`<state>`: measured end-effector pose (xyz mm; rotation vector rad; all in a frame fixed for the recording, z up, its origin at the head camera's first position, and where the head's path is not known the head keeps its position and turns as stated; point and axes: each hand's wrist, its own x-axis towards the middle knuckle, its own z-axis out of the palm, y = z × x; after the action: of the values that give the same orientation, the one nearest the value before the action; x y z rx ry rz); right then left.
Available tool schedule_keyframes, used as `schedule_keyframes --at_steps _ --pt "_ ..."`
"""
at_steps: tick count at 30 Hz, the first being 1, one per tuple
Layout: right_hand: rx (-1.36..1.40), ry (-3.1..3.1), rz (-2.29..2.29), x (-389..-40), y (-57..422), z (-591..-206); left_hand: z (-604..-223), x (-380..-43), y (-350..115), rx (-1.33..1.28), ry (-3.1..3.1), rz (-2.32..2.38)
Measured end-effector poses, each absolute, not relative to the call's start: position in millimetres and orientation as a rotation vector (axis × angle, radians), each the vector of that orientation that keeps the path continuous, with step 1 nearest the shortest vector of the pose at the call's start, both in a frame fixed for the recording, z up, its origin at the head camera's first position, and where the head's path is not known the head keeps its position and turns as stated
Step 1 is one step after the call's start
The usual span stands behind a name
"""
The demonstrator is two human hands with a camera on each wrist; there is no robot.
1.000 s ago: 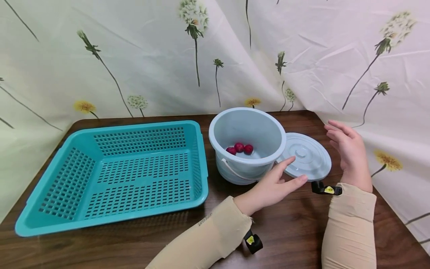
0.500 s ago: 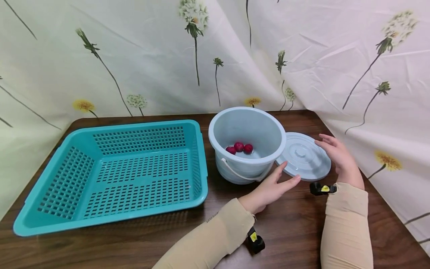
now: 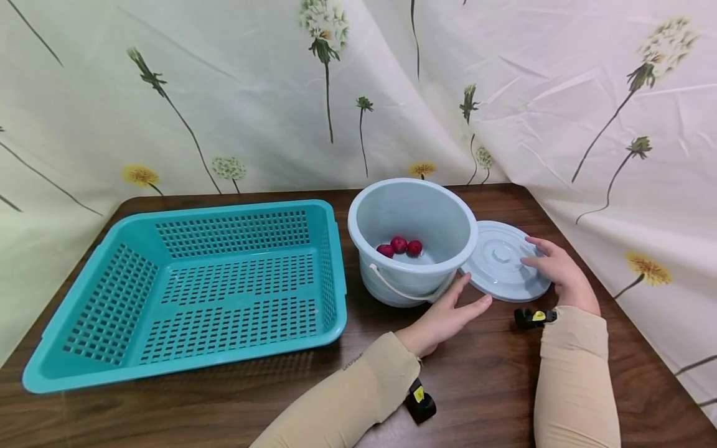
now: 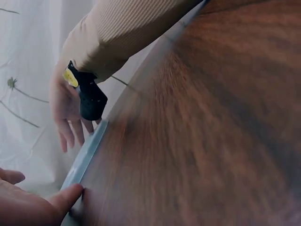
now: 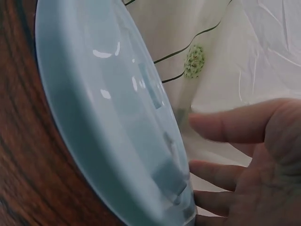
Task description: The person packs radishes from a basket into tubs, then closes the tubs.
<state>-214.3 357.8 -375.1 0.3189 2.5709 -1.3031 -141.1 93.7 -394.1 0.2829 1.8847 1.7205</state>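
A light-blue round lid (image 3: 501, 254) lies knob side up on the table, right beside the light-blue bucket (image 3: 386, 287). My right hand (image 3: 566, 277) is over the lid's right edge, thumb and fingers spread; in the right wrist view the fingertips are close to the lid (image 5: 108, 117), and contact is unclear. Between bucket and lid, at the front, my left hand (image 3: 442, 320) holds nothing, its thumb and fingers apart. In the left wrist view its thumb is by the lid's rim (image 4: 87, 153). Three small dark-red round fruits or radishes (image 3: 399, 244) lie inside the bucket.
A large turquoise perforated basket (image 3: 238, 302) stands on the left of the dark wooden table (image 3: 185, 407). The bucket's white handle (image 3: 394, 291) hangs down at its front. A white cloth with dandelion prints (image 3: 252, 93) closes off the back and the right side.
My right hand has moved left and down from beside the lid to over its right edge. My left hand has shifted slightly left. Bucket, lid and basket stay in place.
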Motion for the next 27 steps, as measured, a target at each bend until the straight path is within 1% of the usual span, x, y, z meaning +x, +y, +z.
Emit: schedule_keyframes --at_steps 5,10,20,27 --pt "0.419 2.519 -1.336 -212.4 361.2 -377.3 -396.0 -141.2 92.5 0.310 1.877 1.699" --pt "0.455 2.527 -1.361 -212.6 362.6 -380.3 -397.6 -142.0 91.1 0.351 1.876 1.679" --pt "0.481 2.561 -1.317 -212.1 362.9 -379.8 -399.4 -145.1 89.3 0.380 1.876 1.706" --pt "0.411 2.557 -1.263 -210.5 364.5 -375.5 -400.2 -146.2 88.2 0.374 1.862 1.705"
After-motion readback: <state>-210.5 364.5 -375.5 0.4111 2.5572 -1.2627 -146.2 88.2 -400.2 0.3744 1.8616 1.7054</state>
